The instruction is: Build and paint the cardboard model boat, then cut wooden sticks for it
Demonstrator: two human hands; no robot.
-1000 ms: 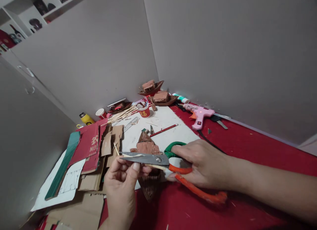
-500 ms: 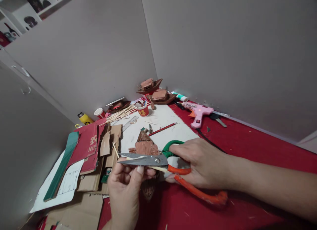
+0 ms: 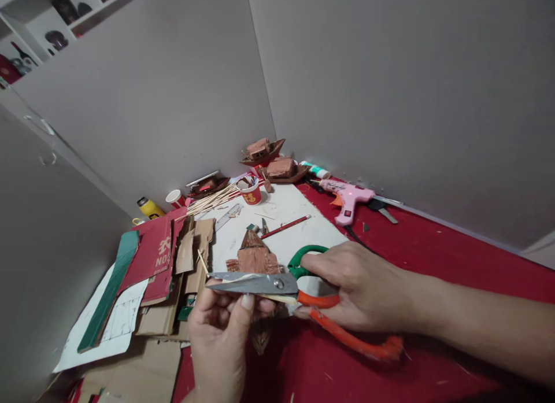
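My right hand [image 3: 359, 287] grips the green and orange handles of a pair of scissors [image 3: 277, 285], whose steel blades point left and lie nearly closed. My left hand [image 3: 219, 328] is raised under the blades, its fingers pinching a thin pale stick [image 3: 271, 297] that runs between them. Just behind the blades on the white sheet [image 3: 299, 218] sits a brown cardboard model boat [image 3: 255, 255]; its lower end shows below my fingers.
Cardboard pieces and a red box flap [image 3: 154, 255] are piled at the left. A pink glue gun [image 3: 349, 200], a red pencil [image 3: 286, 226], a red paper cup [image 3: 250, 192], bamboo sticks, a metal ruler and other model boats [image 3: 277, 160] lie towards the walls. Red cloth covers the table.
The scissor blades have closed slightly on the stick and both hands have shifted a little. The view has barely moved.
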